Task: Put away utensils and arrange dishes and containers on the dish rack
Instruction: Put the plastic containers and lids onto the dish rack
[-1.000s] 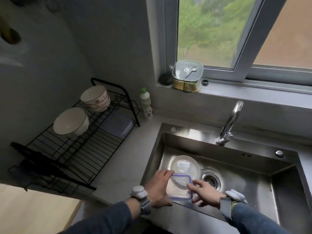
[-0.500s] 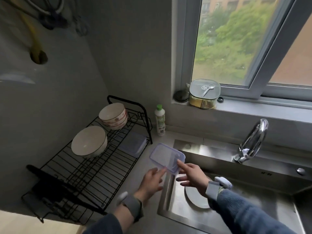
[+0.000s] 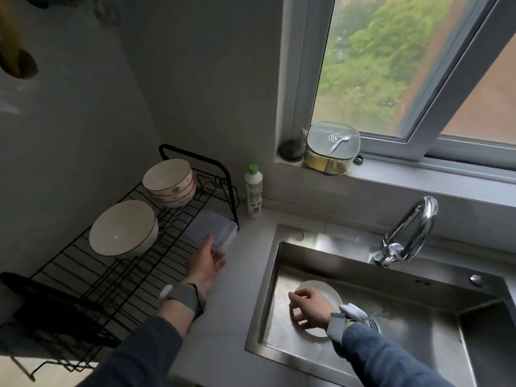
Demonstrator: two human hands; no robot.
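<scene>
We see a grey desk (image 3: pixel 251 247) in the corner under the window. On its left part stands a black wire dish rack (image 3: pixel 117 275). Just beside the rack, against the wall, a white bottle with a green cap (image 3: pixel 253 191) stands upright. In the right part of the desk a steel sink (image 3: pixel 418 317) is set, with a chrome tap (image 3: pixel 410 233) behind it.

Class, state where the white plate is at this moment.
In the head view the white plate lies in the sink at lower right, under the right hand, left of the drain.
</scene>
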